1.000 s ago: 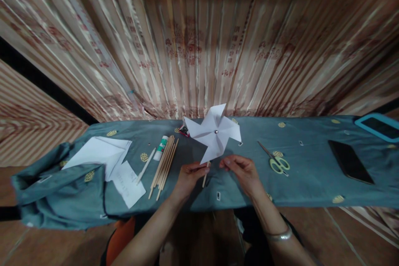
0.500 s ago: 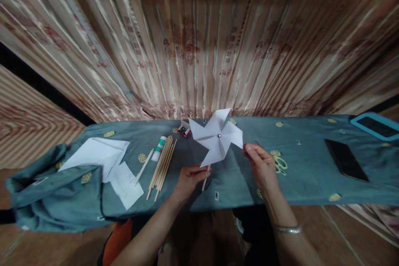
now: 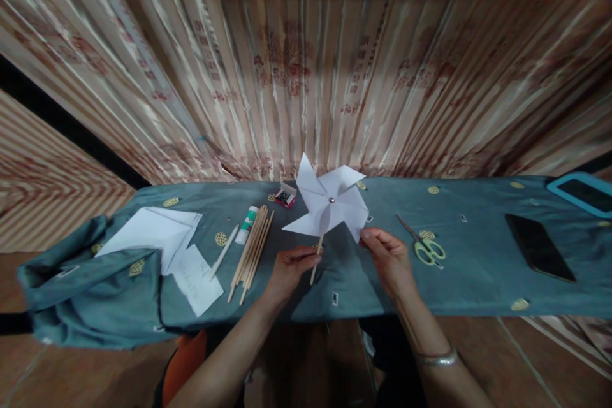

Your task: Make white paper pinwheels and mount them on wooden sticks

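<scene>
A white paper pinwheel (image 3: 329, 203) with a metal pin at its centre stands upright on a thin wooden stick (image 3: 315, 262) above the teal-covered table (image 3: 468, 261). My left hand (image 3: 291, 266) is closed round the stick near its lower end. My right hand (image 3: 388, 255) reaches up to the pinwheel's lower right blade, its fingertips touching the blade's tip in a loose pinch.
A bundle of wooden sticks (image 3: 252, 247), a glue stick (image 3: 247, 224) and white paper sheets (image 3: 157, 239) lie at left. A small pin box (image 3: 285, 196) sits behind the pinwheel. Scissors (image 3: 424, 243), a dark phone (image 3: 539, 247) and a blue-cased device (image 3: 581, 192) lie at right.
The pinwheel's blades have turned round the pin. My right hand rose to the right blade, then came back down and left to the lower right blade. My left hand kept its hold.
</scene>
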`<state>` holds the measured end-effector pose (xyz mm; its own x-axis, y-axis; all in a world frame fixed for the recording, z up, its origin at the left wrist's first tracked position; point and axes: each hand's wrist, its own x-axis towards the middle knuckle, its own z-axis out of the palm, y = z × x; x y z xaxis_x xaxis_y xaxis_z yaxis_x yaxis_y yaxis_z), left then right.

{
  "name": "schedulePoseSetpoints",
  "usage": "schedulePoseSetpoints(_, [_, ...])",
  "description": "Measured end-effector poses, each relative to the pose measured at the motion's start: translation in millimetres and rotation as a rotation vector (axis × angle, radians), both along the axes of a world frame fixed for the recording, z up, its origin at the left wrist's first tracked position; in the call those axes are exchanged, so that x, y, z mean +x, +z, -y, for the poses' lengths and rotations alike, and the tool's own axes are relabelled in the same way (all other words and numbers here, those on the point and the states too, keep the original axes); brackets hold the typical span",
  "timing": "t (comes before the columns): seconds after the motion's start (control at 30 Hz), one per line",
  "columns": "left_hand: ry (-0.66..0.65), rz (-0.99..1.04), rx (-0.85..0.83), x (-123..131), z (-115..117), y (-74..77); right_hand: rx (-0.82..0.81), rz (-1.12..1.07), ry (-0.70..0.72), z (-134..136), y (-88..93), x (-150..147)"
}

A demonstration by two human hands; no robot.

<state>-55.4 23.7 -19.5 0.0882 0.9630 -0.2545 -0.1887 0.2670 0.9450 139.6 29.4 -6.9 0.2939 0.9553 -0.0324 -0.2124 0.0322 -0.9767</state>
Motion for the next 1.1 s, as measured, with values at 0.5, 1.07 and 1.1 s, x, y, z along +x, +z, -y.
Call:
schedulePoseSetpoints(0.5, [0.006, 0.036, 0.014, 3, -1, -0.5, -0.017, -0.008, 0.146, 4, 1.6, -30])
schedulePoseSetpoints(1.07, [-0.011, 0.023, -0.010, 2, 0, -2.8, 0.039, 0.056, 0.040, 0, 6.1, 10])
schedulePoseSetpoints(1.1, [-0.016, 0.026, -0.015, 2, 0, -3.4, 0.045, 0.025, -0.037, -2, 5.7, 17])
